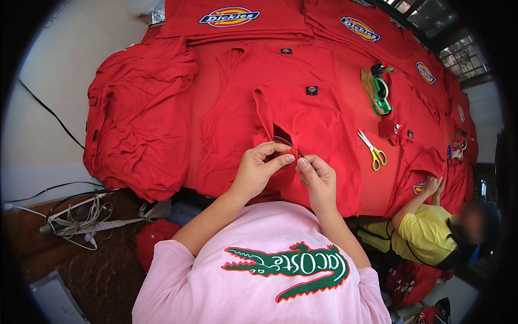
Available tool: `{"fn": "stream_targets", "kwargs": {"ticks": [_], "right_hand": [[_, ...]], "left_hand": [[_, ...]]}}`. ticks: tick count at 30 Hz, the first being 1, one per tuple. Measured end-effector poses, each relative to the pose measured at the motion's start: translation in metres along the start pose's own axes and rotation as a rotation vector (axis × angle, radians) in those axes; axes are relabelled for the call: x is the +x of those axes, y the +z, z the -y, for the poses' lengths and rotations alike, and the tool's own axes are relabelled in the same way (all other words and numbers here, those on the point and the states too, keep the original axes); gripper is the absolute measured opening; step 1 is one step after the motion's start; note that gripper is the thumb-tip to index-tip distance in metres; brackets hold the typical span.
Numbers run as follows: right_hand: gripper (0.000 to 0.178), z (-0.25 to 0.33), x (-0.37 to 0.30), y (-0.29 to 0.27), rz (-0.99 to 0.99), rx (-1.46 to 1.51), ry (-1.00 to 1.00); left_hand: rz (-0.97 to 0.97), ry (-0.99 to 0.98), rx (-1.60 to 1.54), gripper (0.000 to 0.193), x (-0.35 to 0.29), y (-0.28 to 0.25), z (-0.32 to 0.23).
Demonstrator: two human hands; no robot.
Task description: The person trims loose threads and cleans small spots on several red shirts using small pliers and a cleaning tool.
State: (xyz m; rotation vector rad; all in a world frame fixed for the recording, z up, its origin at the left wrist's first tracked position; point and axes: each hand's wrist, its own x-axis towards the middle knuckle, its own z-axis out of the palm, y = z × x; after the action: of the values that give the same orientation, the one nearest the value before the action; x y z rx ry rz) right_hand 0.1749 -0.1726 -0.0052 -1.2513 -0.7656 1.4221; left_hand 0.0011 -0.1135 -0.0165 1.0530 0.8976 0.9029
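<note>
— Red fabric shirt [332, 132] at the red table's [208, 73] near edge: finished?
— Seemingly not: left hand [261, 168] pinches its cloth, right hand [318, 179] something small and dark [300, 154].
— And the crumpled red fabric pile [141, 119] by the left edge?
— Done or waiting, I cannot tell.

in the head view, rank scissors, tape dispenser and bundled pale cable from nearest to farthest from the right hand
From the right hand:
1. Scissors: to its right, slightly forward
2. Tape dispenser: also right, farther forward, beyond the scissors
3. Bundled pale cable: far off on the left
</note>
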Motion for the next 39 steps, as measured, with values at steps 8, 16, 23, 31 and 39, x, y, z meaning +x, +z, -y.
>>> {"fn": "stream_targets", "kwargs": {"ticks": [8,16,23,31,39], "right_hand": [[0.016,0.011,0.0,0.0,-0.001,-0.262,-0.155],[0.014,0.027,0.0,0.008,-0.006,-0.404,-0.179],[0.015,0.027,-0.001,0.012,-0.007,-0.463,-0.252],[0.013,0.027,-0.004,0.011,-0.002,-0.482,-0.27],[0.015,0.02,-0.003,0.002,-0.006,-0.466,-0.248]], "left_hand": [[0.03,0.3,0.511,0.019,0.001,-0.012,-0.021],[0.028,0.511,0.688,0.019,-0.001,-0.017,-0.037],[0.069,0.432,0.568,0.019,-0.007,-0.02,-0.035],[0.076,0.426,0.576,0.019,-0.008,-0.023,-0.035],[0.084,0.464,0.695,0.018,-0.009,-0.021,-0.042]]}}
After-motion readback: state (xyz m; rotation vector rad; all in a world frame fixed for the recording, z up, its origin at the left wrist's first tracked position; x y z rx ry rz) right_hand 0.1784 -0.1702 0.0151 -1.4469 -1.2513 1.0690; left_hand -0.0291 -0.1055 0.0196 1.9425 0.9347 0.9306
